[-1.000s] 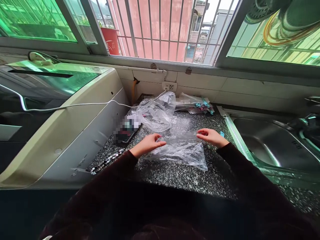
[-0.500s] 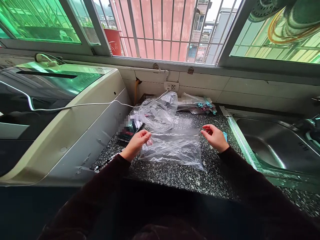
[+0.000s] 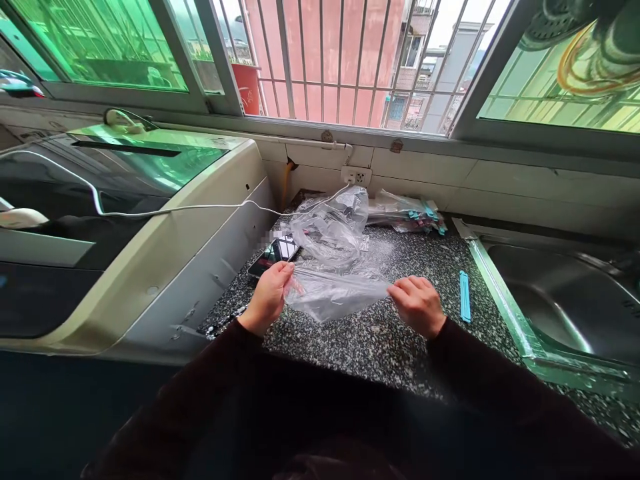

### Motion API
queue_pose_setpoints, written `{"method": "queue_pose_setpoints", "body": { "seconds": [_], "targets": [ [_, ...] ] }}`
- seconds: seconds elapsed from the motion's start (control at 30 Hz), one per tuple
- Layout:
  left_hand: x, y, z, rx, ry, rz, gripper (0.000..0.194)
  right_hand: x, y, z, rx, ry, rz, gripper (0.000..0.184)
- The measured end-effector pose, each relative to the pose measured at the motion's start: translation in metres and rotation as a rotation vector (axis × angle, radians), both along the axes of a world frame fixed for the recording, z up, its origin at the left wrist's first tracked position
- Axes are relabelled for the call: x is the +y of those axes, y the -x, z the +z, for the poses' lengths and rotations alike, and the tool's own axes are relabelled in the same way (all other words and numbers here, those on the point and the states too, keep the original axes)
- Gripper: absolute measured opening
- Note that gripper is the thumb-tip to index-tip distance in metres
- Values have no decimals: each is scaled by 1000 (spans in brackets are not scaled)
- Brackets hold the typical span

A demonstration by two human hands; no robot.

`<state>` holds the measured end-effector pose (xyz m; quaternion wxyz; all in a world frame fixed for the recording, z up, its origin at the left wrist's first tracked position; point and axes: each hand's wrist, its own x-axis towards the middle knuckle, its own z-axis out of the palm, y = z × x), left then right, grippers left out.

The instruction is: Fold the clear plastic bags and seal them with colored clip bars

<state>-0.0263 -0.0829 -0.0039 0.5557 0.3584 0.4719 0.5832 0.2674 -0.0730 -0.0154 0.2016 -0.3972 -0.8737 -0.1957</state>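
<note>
A clear plastic bag (image 3: 335,297) stretches between my two hands, just above the speckled counter (image 3: 360,353). My left hand (image 3: 270,293) pinches its left upper corner between thumb and fingers. On the other side my right hand (image 3: 417,303) is closed around the bag's right edge. Behind it lies a crumpled heap of clear plastic (image 3: 333,230). A dark phone-like device (image 3: 275,253) rests beyond my left hand, partly blurred. To the right of my right hand are light-blue strips (image 3: 465,295) lying on the counter.
A metal sink (image 3: 560,293) is set into the counter at the right. A large appliance (image 3: 200,220) stands at the left, with a white cable (image 3: 210,205) running across it to a wall socket (image 3: 356,176). Packed bags with blue clips (image 3: 407,213) lie by the wall.
My right hand, apart from the bag before, now grips its right edge. The bag has gone from lying flat to being lifted and gathered. The view has shifted slightly left.
</note>
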Motion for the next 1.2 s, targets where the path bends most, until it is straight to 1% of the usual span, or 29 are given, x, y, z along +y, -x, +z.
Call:
{"method": "queue_pose_setpoints", "body": {
  "seconds": [0.07,0.1,0.17,0.2,0.27,0.3,0.33,0.37,0.4,0.43,0.47,0.5,0.57,0.6,0.67,0.7,0.77,0.83,0.87,0.93,0.97,1.03,1.07,1.1,1.13,1.17,1.2],
  "targets": [
    [-2,0,0,-22,-4,17,29,2,-9,8,91,-1,-73,18],
    [-3,-2,1,-43,-10,37,29,-1,-10,11,161,5,-95,18],
    [-5,-11,3,-84,-29,72,29,-16,-5,15,330,63,-71,18],
    [-6,-17,5,-95,-43,82,28,-28,2,14,418,121,-19,16],
    [-10,-30,10,-100,-78,86,27,-53,20,7,523,370,145,11],
    [-12,-37,13,-95,-97,75,27,-66,30,2,565,490,191,11],
    [-16,-43,15,-88,-116,59,28,-76,40,-5,612,598,208,20],
    [-20,-49,17,-82,-134,34,29,-85,50,-12,682,701,195,39],
    [-24,-54,18,-76,-151,-5,31,-90,58,-18,778,780,163,51],
    [-29,-58,18,-73,-174,-57,34,-94,64,-23,880,821,133,58],
    [-34,-60,17,-71,-208,-115,37,-95,69,-27,985,829,100,61],
    [-39,-61,15,-66,-254,-182,40,-95,71,-30,1081,803,72,58],
    [-48,-59,10,13,-356,-327,48,-93,70,-28,1185,701,61,39],
    [-51,-57,8,97,-402,-385,49,-92,68,-25,1186,652,78,28],
    [-54,-51,4,303,-457,-439,39,-94,58,-16,1120,596,123,12],
    [-55,-47,3,387,-461,-440,32,-95,51,-10,1074,592,138,10],
    [-55,-43,2,454,-441,-412,28,-101,38,0,1005,595,127,10],
    [-55,-42,2,425,-398,-378,28,-108,26,5,949,611,101,12],
    [-55,-44,2,403,-376,-362,29,-111,23,5,918,634,92,13],
    [-57,-52,2,360,-339,-348,31,-115,22,1,872,698,76,7],
    [-58,-56,2,343,-327,-362,32,-115,25,-2,877,723,61,14],
    [-59,-66,5,322,-328,-409,32,-113,35,-6,958,727,12,44],
    [-60,-70,7,321,-339,-431,32,-111,40,-5,1016,706,-7,52],
    [-60,-72,11,326,-353,-442,32,-108,45,0,1063,683,-4,49],
    [-59,-74,17,334,-370,-438,33,-104,49,7,1079,658,33,38],
    [-58,-73,24,342,-391,-418,33,-100,51,18,1066,632,92,20],
    [-57,-72,32,353,-417,-390,34,-97,52,30,1040,593,147,12]
  ]
}}
